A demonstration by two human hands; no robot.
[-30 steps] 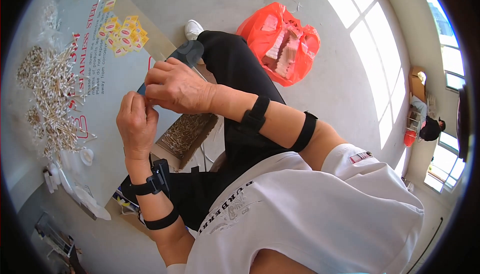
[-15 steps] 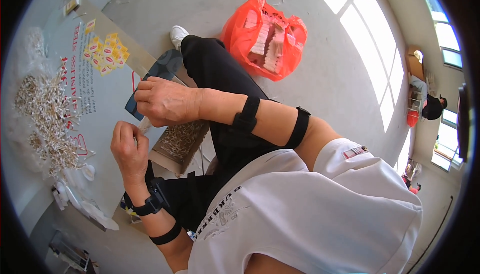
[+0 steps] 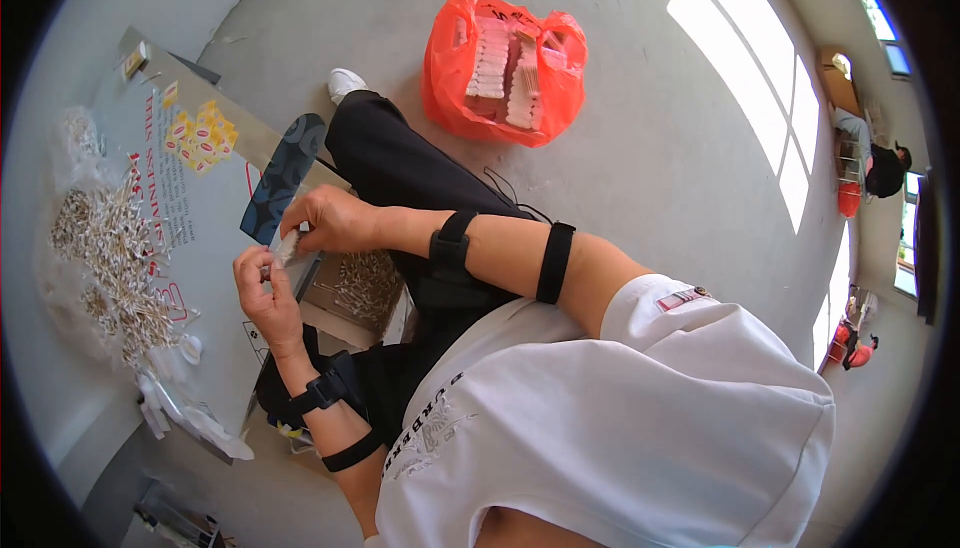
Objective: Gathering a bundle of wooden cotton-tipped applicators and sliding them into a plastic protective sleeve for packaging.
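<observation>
My left hand (image 3: 268,300) and my right hand (image 3: 338,218) meet over the table's near edge. Between their fingertips is a small clear plastic packet (image 3: 288,247) with whitish content, which looks like cotton swabs. Both hands are closed on it, the right at its upper end and the left at its lower end. Just under my right wrist, an open cardboard box (image 3: 365,286) holds many loose cotton swabs. A big heap of cotton swabs (image 3: 118,263) lies on clear plastic across the table. Beside my hands is a dark blue patterned panel (image 3: 284,180).
Yellow and white labels (image 3: 203,136) and a small box (image 3: 134,60) lie on the grey table (image 3: 215,238). A red plastic bag (image 3: 440,88) of packed bundles stands on the floor beyond my leg. White plastic pieces (image 3: 190,418) lie at the table's lower end. Other people sit far right.
My right hand has turned and lowered, so the packet between my fingers shows more plainly. My left hand has shifted slightly right and down. The whole view has shifted a little.
</observation>
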